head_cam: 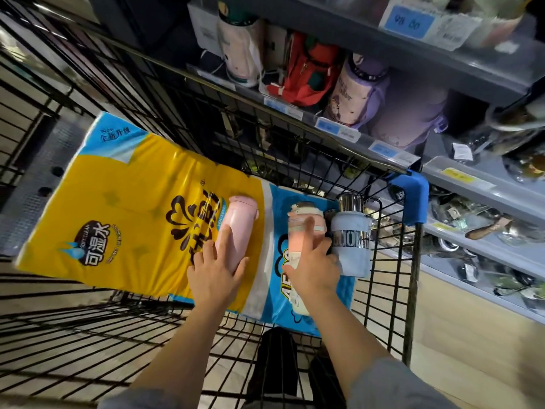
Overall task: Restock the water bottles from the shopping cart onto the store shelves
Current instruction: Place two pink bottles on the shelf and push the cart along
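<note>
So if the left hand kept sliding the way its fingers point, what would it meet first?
The left hand already rests on the pink bottle, fingers pointing along its body toward the cap. Past the cap comes the yellow tissue pack, then probably the cart's wire wall; depth is unclear.

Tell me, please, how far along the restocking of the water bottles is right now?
Done: the shelf beside the cart already holds several bottles, though who placed them is unclear. In hand: the left hand rests on the pink bottle, and the right hand grips the salmon bottle. Left: both of those, plus the blue bottle, all in the cart.
</note>
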Available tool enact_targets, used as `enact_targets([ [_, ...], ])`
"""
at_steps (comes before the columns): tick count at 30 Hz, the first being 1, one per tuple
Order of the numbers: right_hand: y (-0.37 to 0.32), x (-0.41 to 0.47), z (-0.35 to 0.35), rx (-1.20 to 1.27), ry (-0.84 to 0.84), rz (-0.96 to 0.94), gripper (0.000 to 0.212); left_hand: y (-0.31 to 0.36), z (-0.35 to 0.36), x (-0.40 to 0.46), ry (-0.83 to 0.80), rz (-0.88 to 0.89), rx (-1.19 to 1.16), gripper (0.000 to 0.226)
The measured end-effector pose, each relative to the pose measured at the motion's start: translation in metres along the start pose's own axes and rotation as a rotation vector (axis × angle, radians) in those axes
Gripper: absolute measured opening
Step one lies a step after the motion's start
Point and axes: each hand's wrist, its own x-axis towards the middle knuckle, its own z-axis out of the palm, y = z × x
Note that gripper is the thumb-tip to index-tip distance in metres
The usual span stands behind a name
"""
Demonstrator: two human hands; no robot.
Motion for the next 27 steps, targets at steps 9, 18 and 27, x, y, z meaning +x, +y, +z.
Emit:
enact_targets([
  [9, 0.006, -0.003, 0.002, 0.103, -0.018, -0.04, 0.102, 0.017, -0.012, 0.008, -0.12, -0.156, -0.083, 0.087],
  [18, 0.023, -0.037, -0.035, 0.488, 0.09, -0.217, 0.107, 0.017, -0.048, -0.004, 0.013, -0.192, -0.362, 0.088],
  [27, 0.086, -0.085, -0.103, 0.97, 0.33, -0.308, 0.117, 0.073, -0.129, -0.053, 0.47, 0.074, -0.51, 0.09],
])
